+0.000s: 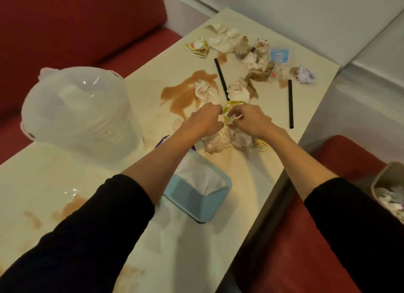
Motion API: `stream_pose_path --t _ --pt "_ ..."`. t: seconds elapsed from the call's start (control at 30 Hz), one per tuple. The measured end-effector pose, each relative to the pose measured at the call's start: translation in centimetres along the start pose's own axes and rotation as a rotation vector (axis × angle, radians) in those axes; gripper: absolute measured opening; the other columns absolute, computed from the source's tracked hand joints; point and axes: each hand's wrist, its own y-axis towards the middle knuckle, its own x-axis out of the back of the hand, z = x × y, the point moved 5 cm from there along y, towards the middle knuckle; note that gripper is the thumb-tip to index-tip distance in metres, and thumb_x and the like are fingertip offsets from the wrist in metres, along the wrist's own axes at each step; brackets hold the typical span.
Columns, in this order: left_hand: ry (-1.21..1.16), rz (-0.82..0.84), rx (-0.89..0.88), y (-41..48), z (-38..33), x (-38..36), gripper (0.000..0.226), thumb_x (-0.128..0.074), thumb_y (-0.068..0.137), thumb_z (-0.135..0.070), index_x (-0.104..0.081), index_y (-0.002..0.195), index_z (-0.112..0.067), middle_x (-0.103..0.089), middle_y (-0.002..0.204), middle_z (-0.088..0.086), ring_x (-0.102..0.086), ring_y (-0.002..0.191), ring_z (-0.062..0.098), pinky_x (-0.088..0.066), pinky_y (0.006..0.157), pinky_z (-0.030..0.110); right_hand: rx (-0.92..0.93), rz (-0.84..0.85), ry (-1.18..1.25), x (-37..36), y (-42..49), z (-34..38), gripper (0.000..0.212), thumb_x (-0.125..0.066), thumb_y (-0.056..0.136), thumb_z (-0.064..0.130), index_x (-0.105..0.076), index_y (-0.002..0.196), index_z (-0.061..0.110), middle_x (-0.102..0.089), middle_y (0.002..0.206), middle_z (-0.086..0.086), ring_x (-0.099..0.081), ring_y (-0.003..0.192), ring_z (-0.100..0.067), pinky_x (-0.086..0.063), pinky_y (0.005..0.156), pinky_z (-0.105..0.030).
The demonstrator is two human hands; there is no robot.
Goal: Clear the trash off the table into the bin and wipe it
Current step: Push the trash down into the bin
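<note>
Pinching one yellow wrapper (232, 104), left hand (204, 120) and right hand (251, 120) both grip it. The bin (376, 180) sits off right (right hand's nearer).

Pretty dim shot, with a warm yellowish cast all over. Light seems to come from overhead: there are small white glare spots on top of the clear plastic dome cover (74, 104) and another on the glossy cream tabletop (43, 172) just this side of it. Shadows are soft and faint. The crumpled white tissues (238, 91) beyond the dome look smeary, and straight edges bow far from it. The black sleeves (87, 238) show no detail.
</note>
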Motion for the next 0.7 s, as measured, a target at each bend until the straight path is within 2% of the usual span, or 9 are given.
stream_pose_path --t 0.07,0.17,0.23,0.3,0.4,0.5,0.6,0.7 --pt "0.003 0.005 0.005 0.0 0.2 -0.5 0.043 -0.057 0.092 -0.022 -0.050 0.133 -0.013 -0.048 0.131 0.012 -0.052 0.115 0.030 -0.046 0.095 0.045 0.008 0.011 -0.021 -0.3 0.5 -0.5 0.031 -0.063 0.087 0.008 -0.066 0.117 0.008 -0.064 0.117 -0.012 -0.058 0.105 -0.025 -0.030 0.070 -0.016" --pt "0.007 -0.001 0.028 0.1 0.3 -0.8 0.040 -0.056 0.092 -0.020 -0.052 0.131 -0.013 -0.048 0.129 0.012 -0.052 0.114 0.030 -0.045 0.096 0.045 0.021 0.025 -0.069 -0.5 1.6 -1.5 0.035 -0.063 0.085 0.005 -0.064 0.120 0.008 -0.061 0.121 -0.015 -0.056 0.111 -0.030 -0.037 0.085 -0.027" --pt "0.010 -0.014 0.053 0.1 0.2 -0.9 0.039 -0.056 0.092 -0.020 -0.053 0.130 -0.014 -0.048 0.129 0.012 -0.051 0.115 0.029 -0.044 0.096 0.046 0.011 0.022 -0.082 -0.6 2.4 -2.4 0.043 -0.062 0.083 0.004 -0.059 0.126 0.011 -0.055 0.123 -0.018 -0.051 0.115 -0.034 -0.039 0.090 -0.032" --pt "-0.002 -0.025 0.081 0.3 0.0 -0.9 0.038 -0.055 0.091 -0.019 -0.054 0.129 -0.014 -0.049 0.129 0.011 -0.051 0.116 0.028 -0.044 0.097 0.046 0.010 0.011 -0.113 -0.6 3.4 -3.2 0.054 -0.059 0.083 0.004 -0.049 0.135 0.019 -0.046 0.128 -0.018 -0.045 0.118 -0.037 -0.040 0.094 -0.039" --pt "-0.047 -0.054 0.123 0.7 -0.2 -0.7 0.037 -0.057 0.089 -0.018 -0.056 0.126 -0.012 -0.053 0.125 0.011 -0.054 0.111 0.027 -0.045 0.096 0.048 -0.009 0.037 -0.190 -0.9 4.4 -3.7 0.072 -0.055 0.084 0.003 -0.031 0.146 0.031 -0.031 0.141 -0.017 -0.032 0.127 -0.040 -0.033 0.100 -0.048" --pt "-0.114 -0.100 0.164 1.1 -0.5 -0.4 0.036 -0.058 0.087 -0.017 -0.059 0.123 -0.009 -0.059 0.120 0.011 -0.058 0.107 0.026 -0.048 0.093 0.046 0.010 0.129 -0.294 -1.6 5.3 -3.7 0.082 -0.062 0.085 0.012 -0.019 0.149 0.037 -0.025 0.144 -0.017 -0.026 0.131 -0.043 -0.028 0.104 -0.054" --pt "-0.177 -0.163 0.215 1.3 -0.5 -0.3 0.034 -0.058 0.088 -0.015 -0.060 0.122 -0.009 -0.059 0.120 0.012 -0.058 0.107 0.026 -0.047 0.092 0.043 0.045 0.154 -0.367 -1.8 6.5 -3.8 0.079 -0.069 0.082 0.023 -0.025 0.146 0.036 -0.029 0.140 -0.016 -0.031 0.127 -0.042 -0.030 0.103 -0.053" --pt "-0.256 -0.217 0.254 1.4 -0.7 -0.3 0.036 -0.057 0.089 -0.012 -0.059 0.125 -0.007 -0.060 0.123 0.014 -0.057 0.110 0.026 -0.047 0.089 0.035 0.092 0.057 -0.396 -1.0 7.3 -3.6 0.057 -0.066 0.084 0.017 -0.043 0.136 0.027 -0.037 0.135 -0.015 -0.038 0.123 -0.039 -0.033 0.102 -0.050"
